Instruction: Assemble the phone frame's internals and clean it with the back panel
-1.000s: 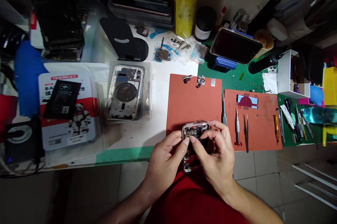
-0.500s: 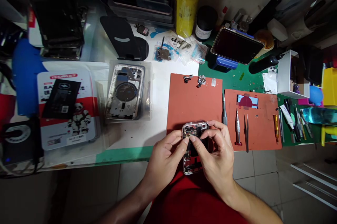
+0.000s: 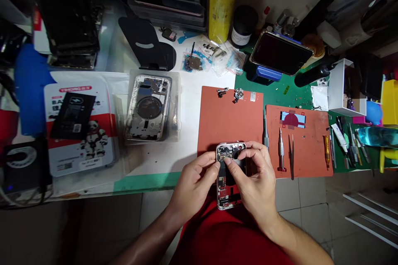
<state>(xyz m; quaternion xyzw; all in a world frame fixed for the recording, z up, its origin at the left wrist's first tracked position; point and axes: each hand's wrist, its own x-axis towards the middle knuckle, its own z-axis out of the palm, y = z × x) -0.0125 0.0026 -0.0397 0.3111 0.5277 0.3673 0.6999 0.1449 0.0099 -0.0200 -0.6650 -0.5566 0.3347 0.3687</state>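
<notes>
An opened phone frame [image 3: 222, 182] with its inner parts showing is held over the front edge of a reddish mat [image 3: 230, 120]. My left hand [image 3: 195, 182] grips its left side between thumb and fingers. On the other side, my right hand [image 3: 256, 178] has its fingers at the top right edge and its thumb on the parts near the top of the frame. Small metal pieces [image 3: 239, 95] lie at the mat's far edge. Whether a small part sits under the right thumb is hidden.
A second reddish mat [image 3: 306, 149] holds a screwdriver [image 3: 281, 151], tweezers [image 3: 291, 157] and a gold driver [image 3: 327, 152]. At left, another phone housing [image 3: 148, 122] sits in a clear tray. Behind are a phone on a stand [image 3: 280, 53] and a yellow can [image 3: 221, 12].
My left thumb has drawn back from the frame's middle toward its left edge, uncovering more inner parts. My right hand keeps nearly the same place.
</notes>
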